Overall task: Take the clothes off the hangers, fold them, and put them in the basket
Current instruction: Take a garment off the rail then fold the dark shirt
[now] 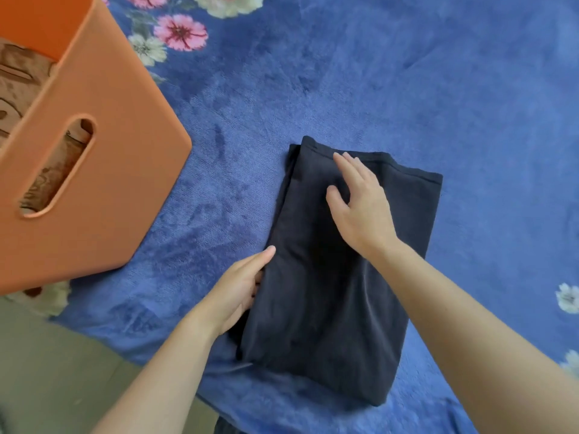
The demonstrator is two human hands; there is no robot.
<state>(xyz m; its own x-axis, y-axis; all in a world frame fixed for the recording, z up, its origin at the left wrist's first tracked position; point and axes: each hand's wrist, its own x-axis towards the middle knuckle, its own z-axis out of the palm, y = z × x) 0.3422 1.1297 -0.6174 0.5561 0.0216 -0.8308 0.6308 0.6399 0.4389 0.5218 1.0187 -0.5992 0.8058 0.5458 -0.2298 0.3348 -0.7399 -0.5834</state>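
Folded dark garment (338, 277) lies on a blue flowered blanket (313, 73), near the orange basket (125, 183) at its left, where brownish cloth (18, 89) shows inside. The right hand (360, 202) rests spread flat on the garment's upper half, seemingly smoothing the fold. The left hand (238, 289) lies along the left edge with its fingertips hidden by the cloth; whether it is gripping or only squaring, one cannot tell.
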